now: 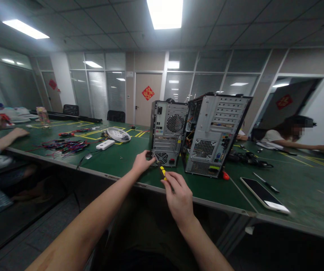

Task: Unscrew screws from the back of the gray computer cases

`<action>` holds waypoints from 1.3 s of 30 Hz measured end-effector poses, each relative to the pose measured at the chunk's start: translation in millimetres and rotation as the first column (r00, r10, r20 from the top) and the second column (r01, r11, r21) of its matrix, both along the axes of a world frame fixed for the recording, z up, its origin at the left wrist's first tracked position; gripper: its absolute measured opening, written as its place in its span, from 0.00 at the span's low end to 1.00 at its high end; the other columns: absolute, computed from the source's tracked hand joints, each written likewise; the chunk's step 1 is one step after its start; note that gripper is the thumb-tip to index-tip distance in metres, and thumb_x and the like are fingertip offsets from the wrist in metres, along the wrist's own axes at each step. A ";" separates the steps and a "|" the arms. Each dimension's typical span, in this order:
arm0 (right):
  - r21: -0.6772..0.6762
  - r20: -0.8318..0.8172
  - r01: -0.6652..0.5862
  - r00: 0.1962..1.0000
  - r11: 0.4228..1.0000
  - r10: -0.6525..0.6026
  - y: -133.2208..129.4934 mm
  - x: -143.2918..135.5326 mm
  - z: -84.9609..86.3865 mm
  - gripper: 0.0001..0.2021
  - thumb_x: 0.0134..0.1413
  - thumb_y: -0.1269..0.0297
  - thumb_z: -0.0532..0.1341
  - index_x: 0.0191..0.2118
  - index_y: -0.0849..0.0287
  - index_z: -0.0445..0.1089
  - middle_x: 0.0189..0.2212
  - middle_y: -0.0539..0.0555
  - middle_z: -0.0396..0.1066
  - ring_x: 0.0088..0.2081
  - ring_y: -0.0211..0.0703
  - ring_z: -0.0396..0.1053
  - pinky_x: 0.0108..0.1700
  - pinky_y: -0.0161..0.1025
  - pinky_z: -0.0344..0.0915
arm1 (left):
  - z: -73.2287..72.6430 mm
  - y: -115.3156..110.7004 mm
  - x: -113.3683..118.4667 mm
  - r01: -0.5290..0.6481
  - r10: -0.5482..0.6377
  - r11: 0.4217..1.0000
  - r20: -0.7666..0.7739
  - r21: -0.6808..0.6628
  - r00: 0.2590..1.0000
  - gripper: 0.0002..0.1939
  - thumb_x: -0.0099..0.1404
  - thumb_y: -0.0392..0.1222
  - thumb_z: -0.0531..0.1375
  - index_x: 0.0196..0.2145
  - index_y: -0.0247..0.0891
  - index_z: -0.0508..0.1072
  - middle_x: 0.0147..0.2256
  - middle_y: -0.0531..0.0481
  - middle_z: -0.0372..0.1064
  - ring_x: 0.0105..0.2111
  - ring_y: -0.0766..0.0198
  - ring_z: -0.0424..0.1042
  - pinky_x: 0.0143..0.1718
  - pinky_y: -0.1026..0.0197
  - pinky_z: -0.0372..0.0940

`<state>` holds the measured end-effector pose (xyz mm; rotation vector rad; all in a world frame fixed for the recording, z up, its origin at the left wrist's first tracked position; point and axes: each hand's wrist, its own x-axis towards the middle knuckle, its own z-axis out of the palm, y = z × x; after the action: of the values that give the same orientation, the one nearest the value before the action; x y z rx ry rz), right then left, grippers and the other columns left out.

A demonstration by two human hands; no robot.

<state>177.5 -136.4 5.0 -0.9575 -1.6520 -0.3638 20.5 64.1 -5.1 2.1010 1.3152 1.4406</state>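
Observation:
My right hand (180, 194) is closed round the handle of a yellow and black screwdriver (162, 171). Its shaft points up and away at the lower left of a computer tower (167, 141), by the power supply fan grille. My left hand (142, 162) grips the lower left edge of that tower, thumb close to the screwdriver's tip. Whether the tip sits in a screw is too small to see. The tower stands upright with its back panel towards me. Close on its right stands a second, larger computer tower (215, 131), its side open and wires showing inside.
On the green table (116, 167) to the left lie bundled wires (66, 146), a white adapter (105, 145) and a round white grille (118, 134). A tablet (265, 194), a pen-like tool (266, 183) and black cables (249, 160) lie right. Other people sit at both sides.

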 end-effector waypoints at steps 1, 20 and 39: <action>0.005 0.005 -0.006 1.000 1.000 0.006 -0.2 0.2 -0.1 0.13 0.69 0.71 0.60 0.54 0.56 0.78 0.47 0.59 0.77 0.46 0.45 0.79 0.51 0.41 0.78 | 0.1 -0.1 0.0 0.000 0.000 1.000 0.001 0.001 1.000 0.17 0.62 0.47 0.69 0.46 0.38 0.77 0.44 0.42 0.82 0.45 0.54 0.81 0.51 0.54 0.74; -0.019 -0.016 0.019 1.000 1.000 -0.019 -1.4 0.1 1.2 0.11 0.68 0.70 0.61 0.52 0.57 0.76 0.44 0.59 0.78 0.45 0.47 0.78 0.50 0.43 0.77 | 1.1 -1.2 0.2 -0.013 0.013 1.000 -0.008 -0.003 1.000 0.16 0.62 0.47 0.69 0.46 0.39 0.77 0.45 0.43 0.82 0.46 0.54 0.81 0.51 0.55 0.74; -0.049 0.016 0.003 1.000 0.999 -0.002 -3.5 -1.5 1.6 0.06 0.67 0.68 0.63 0.47 0.59 0.75 0.42 0.57 0.75 0.41 0.45 0.77 0.46 0.40 0.76 | 1.0 -1.6 0.2 -0.005 0.005 1.000 0.000 -0.001 1.000 0.16 0.63 0.47 0.69 0.46 0.38 0.77 0.44 0.42 0.82 0.45 0.54 0.81 0.51 0.54 0.74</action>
<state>176.0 -139.9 6.6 -0.9960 -1.6814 -0.3349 20.7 62.5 -4.2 2.0991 1.3220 1.4418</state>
